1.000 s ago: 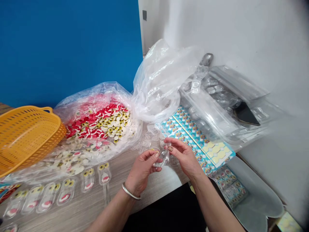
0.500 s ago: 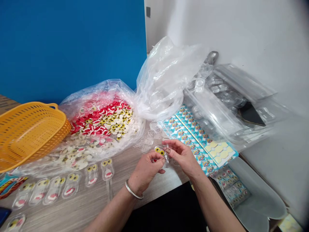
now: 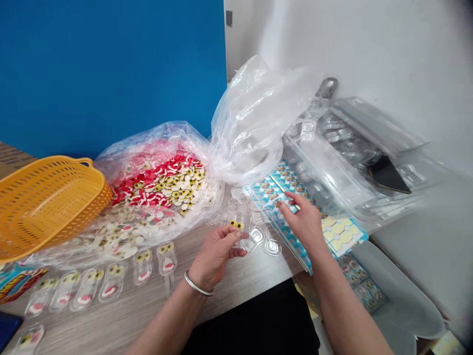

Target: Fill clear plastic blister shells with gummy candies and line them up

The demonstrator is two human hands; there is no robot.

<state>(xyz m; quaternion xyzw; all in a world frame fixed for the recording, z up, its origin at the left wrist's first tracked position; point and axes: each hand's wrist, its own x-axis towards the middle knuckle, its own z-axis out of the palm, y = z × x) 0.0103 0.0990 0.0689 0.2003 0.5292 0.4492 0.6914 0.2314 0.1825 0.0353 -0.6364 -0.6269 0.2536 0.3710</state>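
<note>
Clear plastic blister shell (image 3: pixel 244 240) with a flat yellow-eyed piece (image 3: pixel 235 225) at its top end sits in the left hand (image 3: pixel 216 259), near the middle of the wood-grain surface (image 3: pixel 121 315). The fingers (image 3: pixel 231 237) of that hand are closed narrowly on it, pinching it against the thumb. The right hand (image 3: pixel 305 222) holds nothing; its fingers (image 3: pixel 286 197) are spread open above the blue printed card sheets (image 3: pixel 275 197), though whether they touch the card is hard to tell.

Two empty clear shells (image 3: pixel 272 246) lie just beside the right hand, and more clear shells are scattered toward the back of the surface. Filled shells with eye-and-mouth pieces (image 3: pixel 111 282) line up along the near left edge. Behind them, a clear bag of red, white and yellow pieces (image 3: pixel 158 182) sits beside an orange plastic basket (image 3: pixel 48 207).

The shell looks very light and thin — stiff yet springy, probably slick too, and liable to dent if squeezed across its hollow. Its flat rim seems the safest place to take hold, with the fingers clear of the loose piece, which could easily slip out.
</note>
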